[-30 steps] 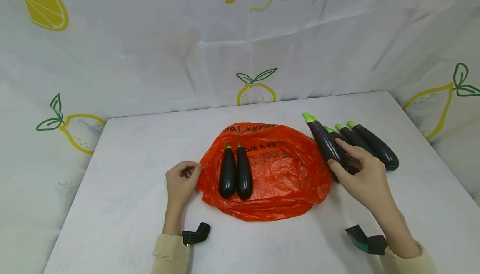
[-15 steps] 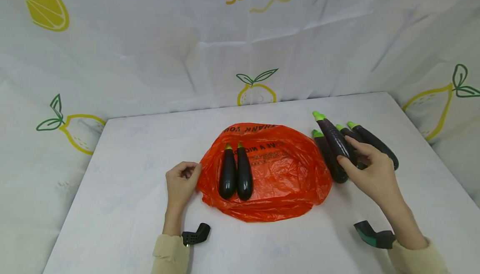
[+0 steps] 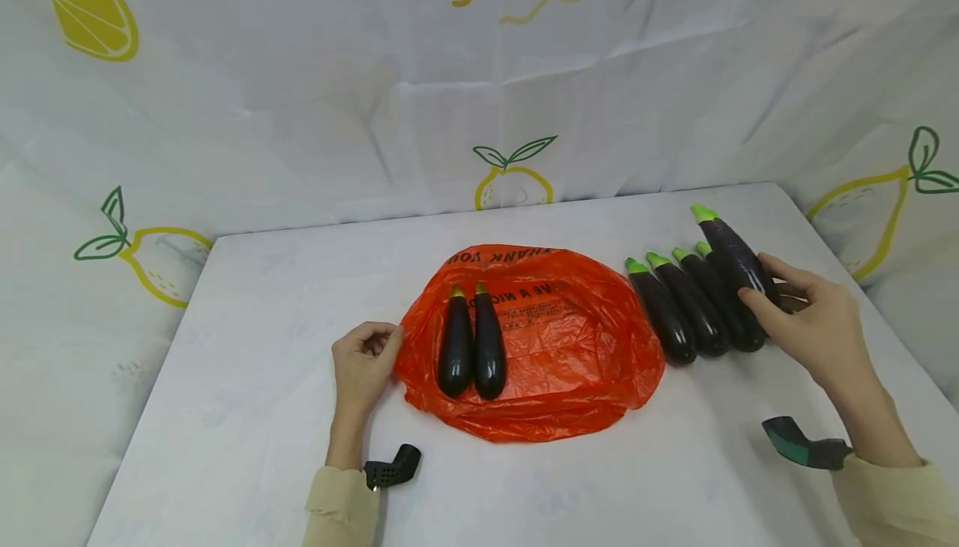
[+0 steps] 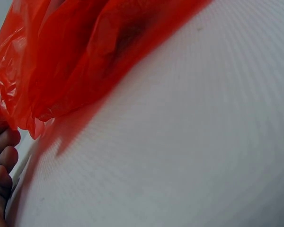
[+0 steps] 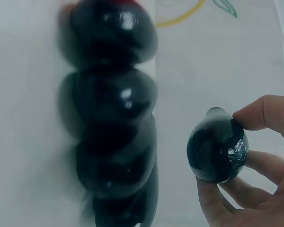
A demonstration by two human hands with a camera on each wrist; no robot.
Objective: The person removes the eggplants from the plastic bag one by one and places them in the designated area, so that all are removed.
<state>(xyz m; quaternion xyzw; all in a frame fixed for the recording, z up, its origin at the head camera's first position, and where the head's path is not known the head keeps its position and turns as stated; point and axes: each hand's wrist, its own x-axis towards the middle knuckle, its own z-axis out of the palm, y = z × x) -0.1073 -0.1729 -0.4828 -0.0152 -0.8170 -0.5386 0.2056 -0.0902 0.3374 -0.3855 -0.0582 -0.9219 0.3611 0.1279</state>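
In the head view my right hand (image 3: 817,322) grips a dark purple eggplant (image 3: 737,260) with a bright green cap. The right wrist view has this eggplant (image 5: 213,151) end-on, between the thumb and fingers and apart from the row. Below and left of it, several similar eggplants (image 3: 663,314) lie side by side on the table; the held one partly covers the rightmost. My left hand (image 3: 363,368) pinches the left edge of a red plastic bag (image 3: 562,364) spread out flat. Two eggplants (image 3: 472,347) lie on the bag's left half, caps pointing away from me.
The white-covered table (image 3: 262,364) reaches back to a white curtain (image 3: 300,131) with lemon prints. The row's leftmost eggplant lies against the bag's right edge. Each wrist wears a small dark camera.
My right hand has carried its eggplant rightward, from beside the bag to over the right end of the row, uncovering the eggplants behind it. My left hand and the bag have stayed put.
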